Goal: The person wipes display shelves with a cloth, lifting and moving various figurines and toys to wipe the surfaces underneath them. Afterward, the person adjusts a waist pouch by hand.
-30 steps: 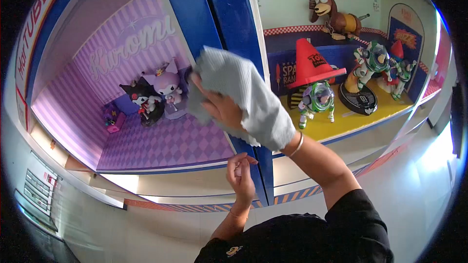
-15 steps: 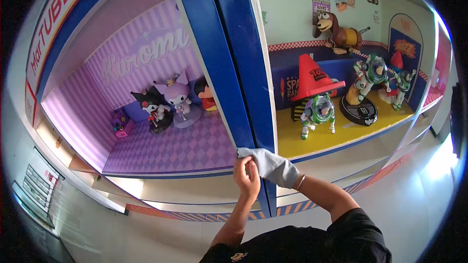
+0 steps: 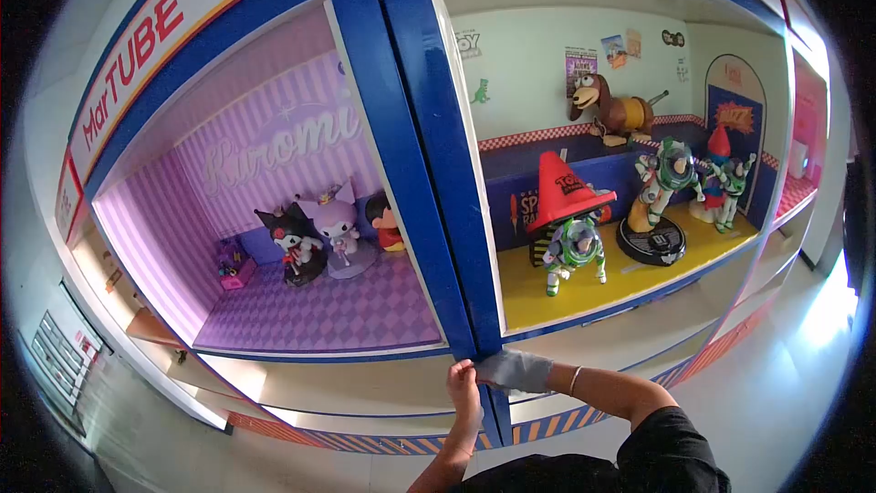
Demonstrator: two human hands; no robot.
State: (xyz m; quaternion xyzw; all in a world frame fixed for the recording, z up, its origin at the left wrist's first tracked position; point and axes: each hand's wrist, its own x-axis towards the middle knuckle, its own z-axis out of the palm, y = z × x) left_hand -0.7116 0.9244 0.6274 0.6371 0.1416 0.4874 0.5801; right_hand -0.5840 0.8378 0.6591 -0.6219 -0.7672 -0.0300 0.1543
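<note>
My left hand (image 3: 464,385) is closed, its fingers pinched at the end of a grey cloth (image 3: 516,371). That cloth covers my right hand (image 3: 538,372) like a mitt or glove, up to a pale bracelet at the wrist, so its fingers are hidden. Both hands are together in front of the blue cabinet post (image 3: 427,155), just below the level of the display floors. Left of the post, the purple compartment (image 3: 310,319) holds several figures, including a black-hooded figure (image 3: 290,246) and a lilac figure (image 3: 336,230).
Right of the post, a yellow-floored compartment (image 3: 547,310) holds a red cone (image 3: 561,194), a green-and-white astronaut figure (image 3: 577,254), another on a black round base (image 3: 652,245) and a toy dog (image 3: 616,111). Cream shelves (image 3: 356,385) run below. A pale floor (image 3: 776,374) lies right.
My view has tilted up, showing more of the cabinet top. Both hands have moved lower on the post, below the display floor edge. The grey cloth stays over my right hand.
</note>
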